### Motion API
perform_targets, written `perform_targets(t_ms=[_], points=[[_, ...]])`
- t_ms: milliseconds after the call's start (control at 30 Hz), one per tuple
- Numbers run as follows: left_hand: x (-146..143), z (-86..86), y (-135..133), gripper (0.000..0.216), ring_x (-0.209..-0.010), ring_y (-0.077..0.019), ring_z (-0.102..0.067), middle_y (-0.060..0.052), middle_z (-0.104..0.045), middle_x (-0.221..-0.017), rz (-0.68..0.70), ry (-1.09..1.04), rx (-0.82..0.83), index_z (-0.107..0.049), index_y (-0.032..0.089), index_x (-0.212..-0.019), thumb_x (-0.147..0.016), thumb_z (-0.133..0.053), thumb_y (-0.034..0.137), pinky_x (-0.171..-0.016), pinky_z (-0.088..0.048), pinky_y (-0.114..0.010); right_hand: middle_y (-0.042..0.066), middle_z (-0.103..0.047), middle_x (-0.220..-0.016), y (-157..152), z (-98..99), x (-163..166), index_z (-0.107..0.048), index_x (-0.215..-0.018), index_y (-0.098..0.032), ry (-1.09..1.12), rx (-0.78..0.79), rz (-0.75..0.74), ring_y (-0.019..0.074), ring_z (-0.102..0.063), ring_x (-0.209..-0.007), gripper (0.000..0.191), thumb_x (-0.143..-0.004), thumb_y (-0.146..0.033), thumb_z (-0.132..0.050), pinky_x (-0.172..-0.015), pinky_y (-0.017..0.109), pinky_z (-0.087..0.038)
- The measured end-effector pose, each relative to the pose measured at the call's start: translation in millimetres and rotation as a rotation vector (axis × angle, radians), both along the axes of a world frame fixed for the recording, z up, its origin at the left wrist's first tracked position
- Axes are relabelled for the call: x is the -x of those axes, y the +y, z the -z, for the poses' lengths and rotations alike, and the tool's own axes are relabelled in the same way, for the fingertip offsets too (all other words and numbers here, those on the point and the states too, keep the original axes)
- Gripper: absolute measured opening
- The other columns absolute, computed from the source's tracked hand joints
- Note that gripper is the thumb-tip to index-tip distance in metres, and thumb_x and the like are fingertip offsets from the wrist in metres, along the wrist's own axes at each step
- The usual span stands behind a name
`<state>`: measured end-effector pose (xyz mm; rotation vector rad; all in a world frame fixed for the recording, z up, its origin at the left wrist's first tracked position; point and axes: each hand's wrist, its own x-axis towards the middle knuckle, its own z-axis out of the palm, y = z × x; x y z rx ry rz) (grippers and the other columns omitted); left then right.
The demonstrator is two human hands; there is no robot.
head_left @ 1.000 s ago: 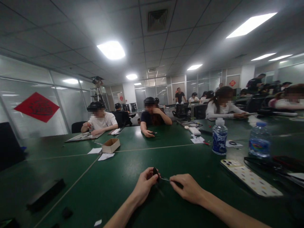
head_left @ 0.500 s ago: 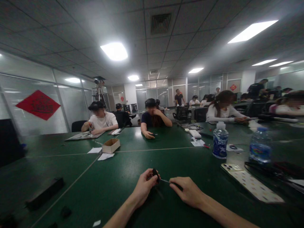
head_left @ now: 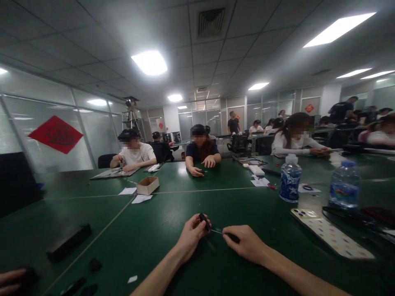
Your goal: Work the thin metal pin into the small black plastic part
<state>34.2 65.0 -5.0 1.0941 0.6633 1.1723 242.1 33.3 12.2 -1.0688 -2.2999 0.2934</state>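
My left hand [head_left: 190, 236] is closed on a small black part [head_left: 203, 220], held just above the green table [head_left: 154, 230]. My right hand [head_left: 245, 242] pinches a thin screwdriver [head_left: 226, 234] with a black handle. Its metal tip points left and meets the black part. Both hands hover close together near the table's front edge.
A phone in a patterned case [head_left: 328, 234] lies to the right, with two water bottles [head_left: 289, 179] [head_left: 344, 185] behind it. A small cardboard box [head_left: 147, 185] and paper slips sit farther back. Several people work across the table. Another person's hand [head_left: 12, 277] shows at the lower left beside black parts [head_left: 69, 242].
The view has shifted slightly to the left and down. My hands keep the same grip. Another person's hand has come into sight at the lower left.
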Motion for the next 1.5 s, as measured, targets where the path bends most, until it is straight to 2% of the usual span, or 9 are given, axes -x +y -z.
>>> perform_targets(t_ms=[200, 433, 700, 933, 1300, 1500], points=[[0.6, -1.9, -1.4, 0.036, -0.091, -0.0188, -0.058, -0.009, -0.062, -0.096, -0.011, -0.011, 0.0, -0.063, 0.015, -0.099, -0.068, -0.074, 0.03, -0.086, -0.044, -0.033, 0.003, -0.066, -0.076, -3.0, -4.5, 0.4, -0.067, -0.091, -0.018, -0.018, 0.031, 0.013, 0.0149, -0.06, -0.066, 0.028, -0.089, -0.029, -0.042, -0.064, 0.024, -0.045], [0.3, -4.7, -3.3, 0.037, -0.091, -0.0199, -0.059, -0.009, -0.064, -0.095, -0.025, -0.007, 0.014, -0.065, 0.015, -0.098, -0.066, -0.075, 0.029, -0.089, -0.044, -0.036, 0.004, -0.067, -0.082, -2.4, -3.4, -0.3, -0.065, -0.093, -0.018, 0.008, 0.035, 0.043, 0.015, -0.061, -0.07, 0.026, -0.089, -0.029, -0.042, -0.066, 0.024, -0.045], [1.7, -11.8, -9.7, 0.024, -0.096, -0.0221, -0.057, -0.001, -0.067, -0.095, 0.007, 0.053, -0.039, -0.069, 0.026, -0.094, -0.07, -0.07, 0.022, -0.09, -0.042, -0.034, 0.004, -0.067, -0.083, -2.6, -5.1, -0.1, -0.065, -0.093, -0.018, 0.003, 0.039, 0.05, 0.0156, -0.061, -0.072, 0.026, -0.09, -0.03, -0.041, -0.068, 0.024, -0.045], [2.2, -9.7, -7.7, 0.03, -0.089, -0.0191, -0.057, -0.007, -0.064, -0.093, 0.005, 0.172, -0.093, -0.065, 0.016, -0.095, -0.067, -0.071, 0.024, -0.083, -0.043, -0.031, 0.004, -0.067, -0.082, -3.1, -7.3, 0.2, -0.066, -0.093, -0.018, -0.015, 0.04, 0.041, 0.0158, -0.062, -0.072, 0.028, -0.089, -0.03, -0.041, -0.067, 0.025, -0.046], [1.9, -9.1, -8.2, 0.031, -0.087, -0.0197, -0.057, -0.007, -0.064, -0.091, 0.011, 0.214, -0.118, -0.064, 0.015, -0.097, -0.069, -0.069, 0.027, -0.081, -0.043, -0.031, 0.003, -0.066, -0.077, -6.4, -10.7, -1.3, -0.067, -0.091, -0.018, -0.008, 0.026, -0.022, 0.0142, -0.059, -0.065, 0.027, -0.088, -0.029, -0.042, -0.062, 0.024, -0.044], [2.6, -7.7, -6.7, 0.03, -0.085, -0.019, -0.057, -0.007, -0.064, -0.09, 0.02, 0.209, -0.125, -0.064, 0.014, -0.095, -0.068, -0.07, 0.026, -0.079, -0.043, -0.03, 0.003, -0.065, -0.073, -3.3, -6.0, -2.5, -0.066, -0.09, -0.017, -0.017, 0.0, -0.036, 0.0145, -0.058, -0.062, 0.022, -0.084, -0.026, -0.046, -0.061, 0.024, -0.043]])
